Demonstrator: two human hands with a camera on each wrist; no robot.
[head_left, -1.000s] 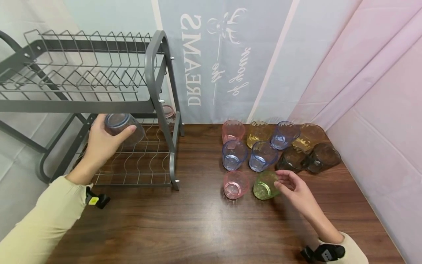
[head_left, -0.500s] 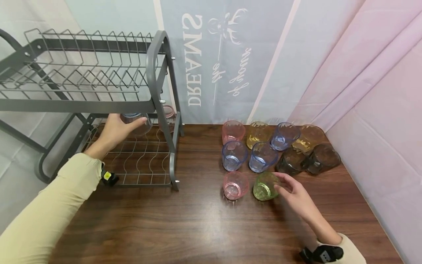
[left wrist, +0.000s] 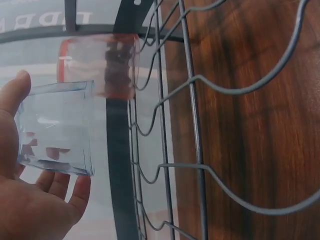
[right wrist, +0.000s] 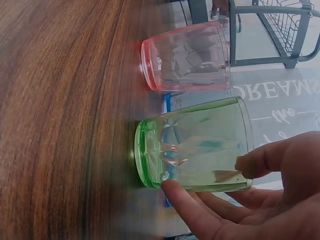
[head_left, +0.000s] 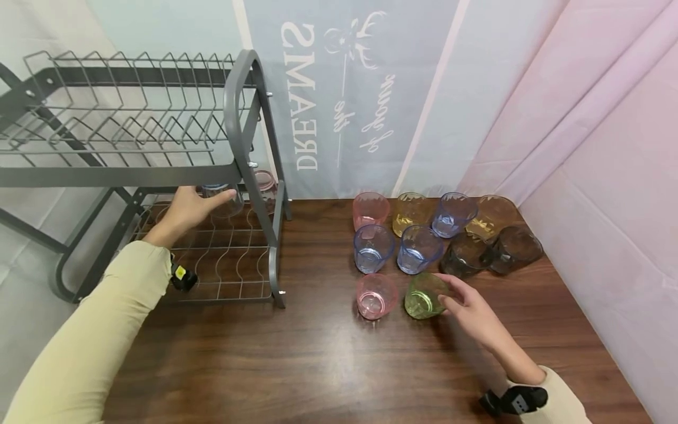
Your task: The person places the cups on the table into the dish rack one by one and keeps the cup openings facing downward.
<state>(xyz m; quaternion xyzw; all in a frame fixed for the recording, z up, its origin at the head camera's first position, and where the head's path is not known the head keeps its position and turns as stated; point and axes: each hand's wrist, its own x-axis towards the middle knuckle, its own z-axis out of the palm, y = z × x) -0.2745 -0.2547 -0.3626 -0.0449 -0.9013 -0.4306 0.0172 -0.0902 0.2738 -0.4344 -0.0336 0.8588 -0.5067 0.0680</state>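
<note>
My left hand (head_left: 189, 209) grips a clear bluish glass (left wrist: 57, 127) between thumb and fingers, under the upper tier of the dish rack. Its base is up and its rim faces the wavy wires of the lower tier (head_left: 219, 282). Beside it on that tier stands an upside-down pink glass (left wrist: 97, 65), partly behind the rack's post in the head view. My right hand (head_left: 468, 309) holds the side of a green glass (right wrist: 197, 145), thumb and fingers around it near the rim. This glass stands upright on the table, next to another pink glass (head_left: 376, 297).
Behind the green glass stand several more: blue (head_left: 373, 249), pink (head_left: 371, 211), yellow (head_left: 410, 213) and dark brown (head_left: 514, 250). The grey metal rack's upper tier (head_left: 122, 175) overhangs the left hand. A printed curtain (head_left: 339, 106) hangs behind the wooden table (head_left: 328, 365).
My left hand has carried the bluish glass right, deeper under the upper tier, beside the pink glass there. My right hand stays at the green glass. The head view shifts slightly.
</note>
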